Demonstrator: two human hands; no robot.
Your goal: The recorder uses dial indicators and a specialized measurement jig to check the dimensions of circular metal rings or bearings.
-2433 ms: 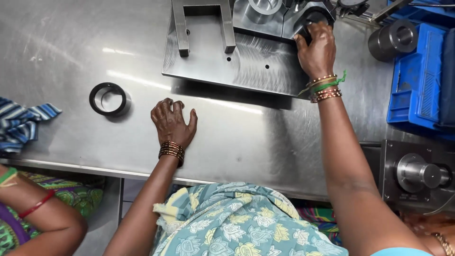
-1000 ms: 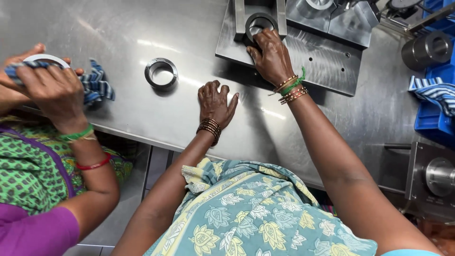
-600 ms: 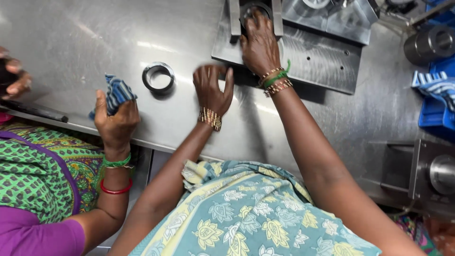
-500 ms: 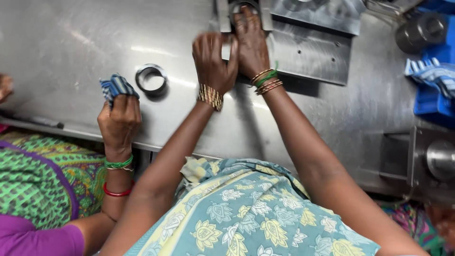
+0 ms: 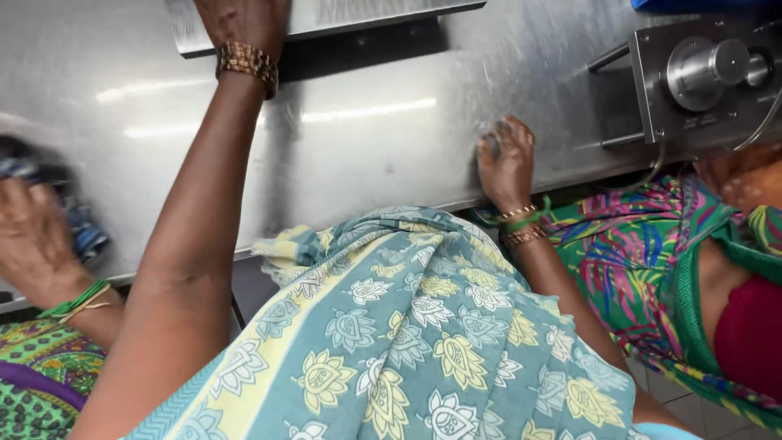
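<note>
Left hand (image 5: 244, 24) is reaching up onto the steel fixture plate (image 5: 326, 20), its fingers cut off by the frame edge, grip unreadable. Right hand (image 5: 507, 159) is resting near the desk (image 5: 366, 138) edge, fingers loosely curled, holding nothing visible. Progress cannot be judged.
</note>
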